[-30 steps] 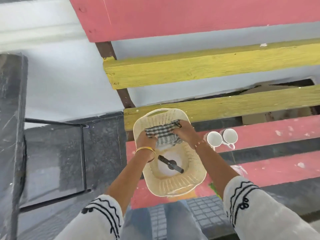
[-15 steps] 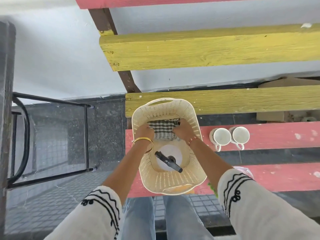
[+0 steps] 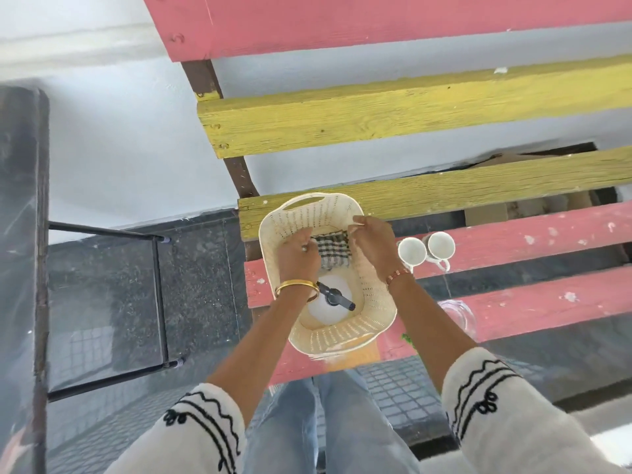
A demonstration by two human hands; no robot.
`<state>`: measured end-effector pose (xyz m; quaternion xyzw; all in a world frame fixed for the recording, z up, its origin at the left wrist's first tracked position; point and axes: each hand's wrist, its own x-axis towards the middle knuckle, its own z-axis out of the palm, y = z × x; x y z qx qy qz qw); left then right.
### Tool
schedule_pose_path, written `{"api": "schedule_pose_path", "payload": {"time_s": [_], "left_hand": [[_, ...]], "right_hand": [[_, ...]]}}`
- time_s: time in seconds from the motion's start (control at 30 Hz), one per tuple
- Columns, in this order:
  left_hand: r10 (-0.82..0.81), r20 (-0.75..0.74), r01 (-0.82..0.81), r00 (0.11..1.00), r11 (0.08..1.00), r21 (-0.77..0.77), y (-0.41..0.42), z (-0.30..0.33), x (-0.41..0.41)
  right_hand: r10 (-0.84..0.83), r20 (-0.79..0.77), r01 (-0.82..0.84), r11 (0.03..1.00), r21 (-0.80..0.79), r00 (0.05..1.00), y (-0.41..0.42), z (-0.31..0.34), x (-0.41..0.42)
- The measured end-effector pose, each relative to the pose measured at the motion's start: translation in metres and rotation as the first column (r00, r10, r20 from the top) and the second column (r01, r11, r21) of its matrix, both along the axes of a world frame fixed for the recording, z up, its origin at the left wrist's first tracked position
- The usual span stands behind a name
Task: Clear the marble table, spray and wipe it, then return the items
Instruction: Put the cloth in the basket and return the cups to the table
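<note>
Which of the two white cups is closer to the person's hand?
The left cup, next to the right hand; the other cup sits farther right.

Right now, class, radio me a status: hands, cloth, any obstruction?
Left hand and right hand both pinch checked cloth over basket. Spray bottle inside basket. Nothing blocking.
</note>
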<state>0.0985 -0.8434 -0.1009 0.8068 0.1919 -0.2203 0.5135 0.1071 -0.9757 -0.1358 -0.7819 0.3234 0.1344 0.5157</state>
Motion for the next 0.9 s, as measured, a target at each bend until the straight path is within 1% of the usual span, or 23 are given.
{"api": "schedule_pose_path", "payload": {"time_s": [0.17, 0.27, 0.4, 0.47, 0.53, 0.6, 0.7, 0.8, 0.83, 0.9], "left_hand": [[-0.094, 0.1, 0.104, 0.991, 0.99, -0.096, -0.027, 0.025, -0.029], [-0.138, 0.126, 0.155, 0.982, 0.978, -0.138, -0.055, 0.036, -0.043], [-0.158, 0.079, 0.169, 0.984, 0.972, -0.161, -0.105, 0.026, -0.059], [-0.123, 0.049, 0.129, 0.991, 0.979, -0.158, -0.134, 0.012, -0.069], [-0.101, -0.009, 0.1, 0.995, 0.988, -0.118, -0.16, -0.001, -0.076], [-0.055, -0.062, 0.05, 0.997, 0.996, -0.079, -0.188, -0.017, -0.078], [-0.028, -0.081, 0.032, 0.996, 0.998, 0.047, -0.214, -0.048, -0.074], [0.053, -0.15, -0.035, 0.987, 0.992, 0.117, -0.223, -0.073, -0.07], [0.062, -0.177, -0.036, 0.982, 0.988, 0.147, -0.226, -0.082, -0.07], [0.02, -0.238, 0.03, 0.971, 0.978, 0.205, -0.228, -0.095, -0.067]], "right_hand": [[-0.219, 0.085, 0.216, 0.975, 0.045, 0.972, -0.025, 0.032, -0.039], [-0.29, 0.109, 0.287, 0.957, 0.046, 0.951, -0.052, 0.039, -0.057], [-0.338, 0.092, 0.342, 0.939, -0.032, 0.937, -0.1, 0.03, -0.072], [-0.329, 0.059, 0.333, 0.94, -0.077, 0.943, -0.125, 0.017, -0.08], [-0.306, 0.022, 0.306, 0.945, -0.112, 0.952, -0.147, 0.002, -0.089], [-0.25, -0.044, 0.24, 0.957, -0.163, 0.967, -0.168, -0.015, -0.094], [-0.156, -0.124, 0.128, 0.97, -0.206, 0.98, -0.188, -0.044, -0.096], [-0.094, -0.157, 0.057, 0.973, -0.225, 0.983, -0.194, -0.066, -0.096], [-0.079, -0.176, 0.037, 0.973, -0.227, 0.981, -0.196, -0.074, -0.097], [-0.039, -0.203, -0.009, 0.973, -0.232, 0.978, -0.198, -0.087, -0.097]]}}
